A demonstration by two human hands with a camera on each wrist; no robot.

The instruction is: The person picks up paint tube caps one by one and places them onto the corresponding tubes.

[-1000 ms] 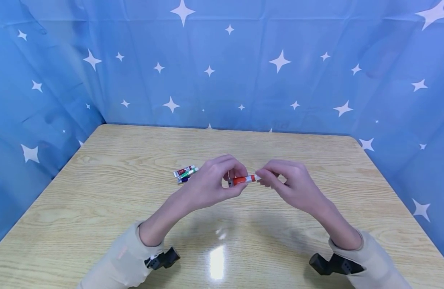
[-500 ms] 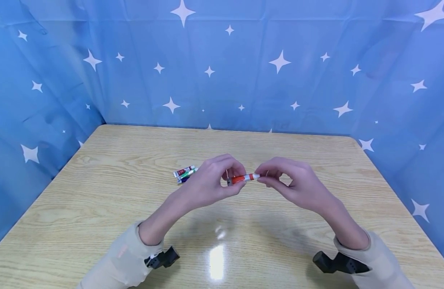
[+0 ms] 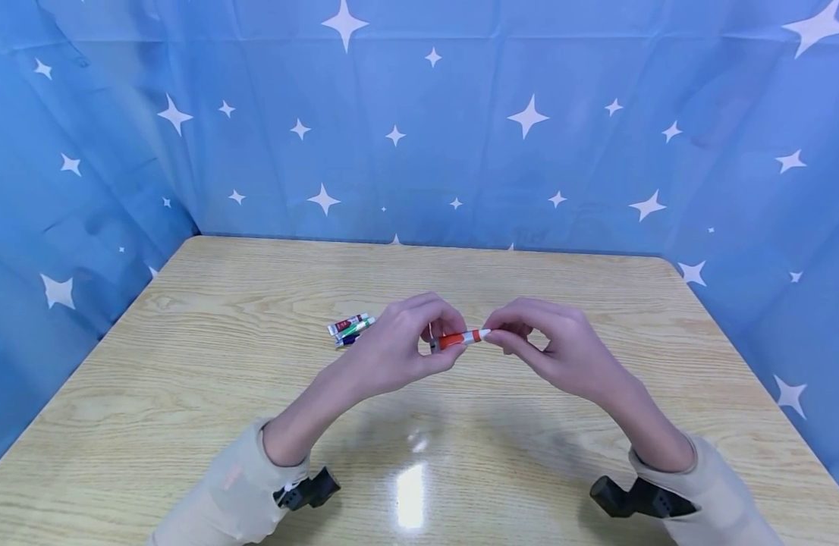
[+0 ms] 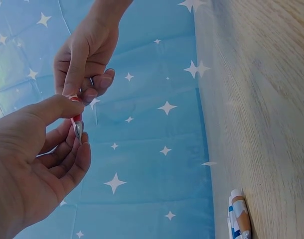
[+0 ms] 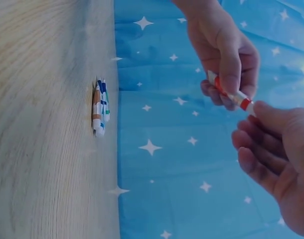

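In the head view my left hand (image 3: 413,337) holds a small paint tube (image 3: 454,340) with an orange-red label and silver body, between thumb and fingers. Its white cap (image 3: 485,334) points right, pinched at the end by the thumb and fingertips of my right hand (image 3: 563,345). Both hands hold the tube above the table. From the right wrist, the red-banded tube (image 5: 245,103) runs from the left hand (image 5: 227,55) to the right hand (image 5: 291,149). In the left wrist view, the left thumb partly covers the tube (image 4: 77,119), and its crimped end shows below.
Several other paint tubes lie together on the wooden table (image 3: 187,364), left of my hands: a dark red one (image 3: 347,324), a green one (image 3: 356,328) and a dark blue one (image 3: 347,341); a brown-banded tube (image 5: 96,107) shows from the right wrist. A starry blue curtain (image 3: 419,167) hangs behind.
The right hand's fingers have shifted on the cap, and its wrist has moved slightly right. My left hand keeps its hold on the paint tube, nearly still.
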